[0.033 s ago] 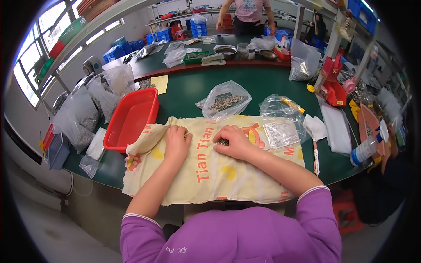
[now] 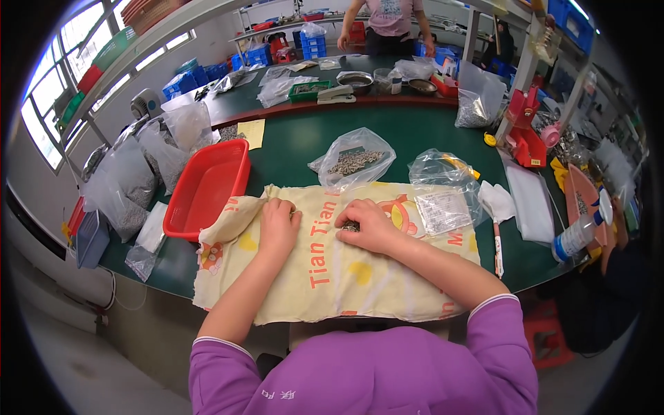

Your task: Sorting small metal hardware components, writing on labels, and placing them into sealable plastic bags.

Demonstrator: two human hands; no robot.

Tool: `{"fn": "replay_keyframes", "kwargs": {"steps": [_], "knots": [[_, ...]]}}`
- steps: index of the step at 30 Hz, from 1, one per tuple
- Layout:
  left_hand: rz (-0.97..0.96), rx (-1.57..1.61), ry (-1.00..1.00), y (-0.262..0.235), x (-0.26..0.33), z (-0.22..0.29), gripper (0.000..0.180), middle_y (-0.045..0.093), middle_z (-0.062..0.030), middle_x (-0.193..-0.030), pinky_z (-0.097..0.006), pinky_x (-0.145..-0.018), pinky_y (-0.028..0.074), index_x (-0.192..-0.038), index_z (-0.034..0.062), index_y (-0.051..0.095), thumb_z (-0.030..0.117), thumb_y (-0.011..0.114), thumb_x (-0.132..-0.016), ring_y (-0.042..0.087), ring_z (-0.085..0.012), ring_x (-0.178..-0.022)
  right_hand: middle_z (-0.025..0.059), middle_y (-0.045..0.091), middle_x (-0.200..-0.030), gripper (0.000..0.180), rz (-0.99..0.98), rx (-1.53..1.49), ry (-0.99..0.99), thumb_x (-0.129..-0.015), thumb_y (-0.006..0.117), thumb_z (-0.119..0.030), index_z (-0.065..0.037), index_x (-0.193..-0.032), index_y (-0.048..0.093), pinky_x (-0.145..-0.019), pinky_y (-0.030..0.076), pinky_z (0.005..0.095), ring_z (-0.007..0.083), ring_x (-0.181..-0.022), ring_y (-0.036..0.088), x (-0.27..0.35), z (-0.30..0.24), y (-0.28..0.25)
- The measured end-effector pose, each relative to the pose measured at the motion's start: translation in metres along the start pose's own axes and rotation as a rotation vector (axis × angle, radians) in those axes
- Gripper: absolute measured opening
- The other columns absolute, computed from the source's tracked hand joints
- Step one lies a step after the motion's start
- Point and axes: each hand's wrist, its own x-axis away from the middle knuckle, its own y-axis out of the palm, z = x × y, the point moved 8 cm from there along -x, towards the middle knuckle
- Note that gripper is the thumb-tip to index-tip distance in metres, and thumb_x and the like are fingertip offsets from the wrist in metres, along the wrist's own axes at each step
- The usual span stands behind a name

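Observation:
A pale yellow cloth (image 2: pixel 332 277) with red print lies spread over the near edge of the green table (image 2: pixel 415 135). My left hand (image 2: pixel 277 227) rests on the cloth's left part, fingers slightly curled, holding nothing. My right hand (image 2: pixel 371 225) lies at the cloth's middle with its fingertips closed over a small heap of dark metal parts (image 2: pixel 351 226). Both forearms come in from purple sleeves at the bottom.
A red plastic basket (image 2: pixel 207 187) stands left of the cloth. Clear bags of small parts (image 2: pixel 353 160) and a second bag (image 2: pixel 443 194) lie just beyond it, with grey filled bags (image 2: pixel 131 180) far left. A spray bottle (image 2: pixel 577 236) and a red tool (image 2: pixel 527 135) stand to the right. Another person (image 2: pixel 391 21) stands across the table.

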Motion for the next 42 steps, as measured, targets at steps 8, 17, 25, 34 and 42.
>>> {"fn": "replay_keyframes", "kwargs": {"steps": [8,17,25,34,42], "knots": [[-0.232,-0.153,0.15,0.012,-0.016,0.004,0.021,0.056,-0.0175,-0.09,-0.042,-0.074,0.047,-0.09,0.0004,0.052,0.019,0.06,-0.084,0.056,-0.0354,-0.085,0.0074,0.057,-0.089,0.015,-0.051,-0.008,-0.046,-0.071,0.068,-0.024,-0.011,-0.077,0.063,-0.081,0.042,0.0389,0.029,-0.091,0.051,0.001,-0.007,0.0],[-0.313,-0.251,0.202,0.018,-0.012,0.006,0.024,0.056,-0.0174,-0.089,-0.043,-0.07,0.048,-0.089,-0.0001,0.051,0.023,0.058,-0.086,0.058,-0.0356,-0.083,0.0098,0.055,-0.082,0.009,0.021,0.019,-0.06,-0.07,0.062,-0.015,-0.008,-0.07,0.057,-0.075,0.043,0.0412,0.0306,-0.084,0.051,0.009,0.002,-0.002],[-0.263,-0.192,0.236,0.005,0.0,0.008,0.022,0.052,-0.0168,-0.09,-0.043,-0.07,0.047,-0.087,0.0009,0.049,0.021,0.058,-0.085,0.056,-0.0358,-0.082,0.0086,0.054,-0.081,0.014,-0.07,0.009,-0.041,-0.071,0.063,-0.02,-0.009,-0.069,0.056,-0.076,0.042,0.0406,0.0298,-0.084,0.051,0.008,0.003,-0.004],[-0.252,-0.23,0.183,0.009,-0.008,0.0,0.022,0.053,-0.0173,-0.091,-0.044,-0.068,0.048,-0.088,0.001,0.05,0.021,0.058,-0.086,0.057,-0.0361,-0.081,0.0054,0.053,-0.077,0.023,-0.082,0.002,-0.061,-0.072,0.069,-0.026,-0.009,-0.067,0.054,-0.076,0.042,0.037,0.0265,-0.083,0.05,0.008,0.002,-0.003],[-0.271,-0.153,0.169,0.003,-0.001,0.012,0.021,0.056,-0.0153,-0.088,-0.042,-0.071,0.048,-0.086,0.0018,0.052,0.021,0.06,-0.084,0.057,-0.0342,-0.084,0.0059,0.055,-0.076,0.024,-0.134,-0.023,-0.05,-0.071,0.068,-0.029,-0.01,-0.064,0.055,-0.075,0.042,0.0396,0.0277,-0.083,0.051,0.01,0.0,-0.003]]}}
